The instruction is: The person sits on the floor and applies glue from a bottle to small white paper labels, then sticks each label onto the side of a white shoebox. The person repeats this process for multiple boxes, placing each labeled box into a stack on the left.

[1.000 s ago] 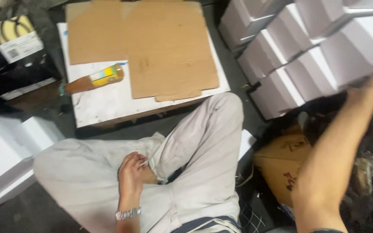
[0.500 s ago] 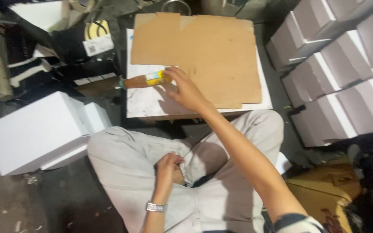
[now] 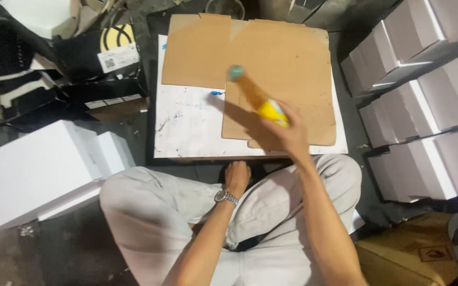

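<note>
White closed boxes (image 3: 38, 172) lie on the floor at the far left, well clear of the work.

The left hand (image 3: 237, 177) rests low between the knees, just below the near edge of the table (image 3: 186, 127). It holds nothing; its fingers are relaxed, and how far they are spread cannot be told.

On the table lies a flat brown cardboard blank (image 3: 276, 69), which covers the right and far parts of the white top.

The right hand (image 3: 287, 135) is closed firmly around the lower body of the glue bottle (image 3: 258, 100), which is raised above the cardboard and tilted, its teal cap pointing up and to the left. The bottle is blurred.

To do this step well, judging from the scene:
1. Keep the grip low on the bottle for control.
2. Steady the cardboard with the free hand.
3. Bring the nozzle close to the flap edge before squeezing.

Stacked white boxes (image 3: 425, 95) stand at the right.
</note>
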